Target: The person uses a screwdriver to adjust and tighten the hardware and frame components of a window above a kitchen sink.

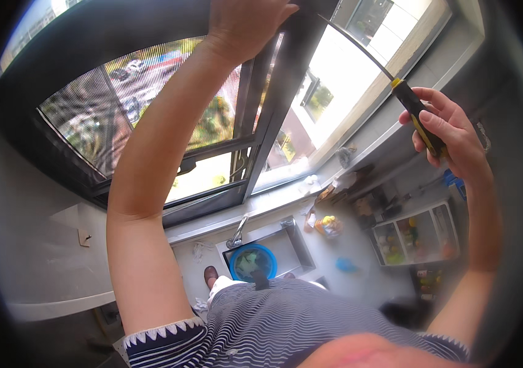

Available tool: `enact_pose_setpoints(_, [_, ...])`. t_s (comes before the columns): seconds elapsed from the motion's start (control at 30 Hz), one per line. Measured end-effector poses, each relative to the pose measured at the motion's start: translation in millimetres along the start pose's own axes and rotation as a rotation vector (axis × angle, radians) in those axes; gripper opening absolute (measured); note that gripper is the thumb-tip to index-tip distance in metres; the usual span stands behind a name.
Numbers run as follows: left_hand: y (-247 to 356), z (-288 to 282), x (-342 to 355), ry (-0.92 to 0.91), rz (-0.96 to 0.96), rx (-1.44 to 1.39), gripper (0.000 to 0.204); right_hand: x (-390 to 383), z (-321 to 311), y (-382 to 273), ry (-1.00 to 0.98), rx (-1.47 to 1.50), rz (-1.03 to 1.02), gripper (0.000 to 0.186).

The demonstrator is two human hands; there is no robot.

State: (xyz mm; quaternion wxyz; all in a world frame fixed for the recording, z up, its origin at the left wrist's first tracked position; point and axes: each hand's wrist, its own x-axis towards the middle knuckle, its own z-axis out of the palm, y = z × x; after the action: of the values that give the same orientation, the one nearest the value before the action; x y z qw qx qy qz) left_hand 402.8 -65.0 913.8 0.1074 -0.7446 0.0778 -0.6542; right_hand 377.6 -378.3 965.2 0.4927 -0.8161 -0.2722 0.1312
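My right hand point(449, 129) is closed around the black and yellow handle of a screwdriver point(418, 113). Its long thin shaft points up and left, with the tip close to the dark window frame point(307, 37). My left hand point(243, 24) is raised against that frame at the top of the picture. Only its back and one digit show there; the upper edge cuts off the other fingers, so its grip is hidden. Behind my left forearm is a window sash with a mesh screen point(175, 98).
Below me a sink point(301, 245) with a faucet point(237, 233) holds a blue basin point(255, 248). Bottles point(329, 226) stand on the counter beside it. To the right hangs a white rack point(418, 230) with several items. My foot point(211, 274) is by the sink.
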Motion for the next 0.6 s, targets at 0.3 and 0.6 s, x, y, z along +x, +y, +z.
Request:
enact_pose_setpoints(0.3, [-11.5,3.1,-2.3,-0.038,0.045,-0.002,0.029,2.9,12.5,0.8,0.159,-0.918,-0.593,0.038])
enact_pose_setpoints(0.6, [-1.6,8.0,-2.4,0.011,0.088,-0.001,0.027,13.5,20.9,24.0,-0.173,0.608,-0.013,0.037])
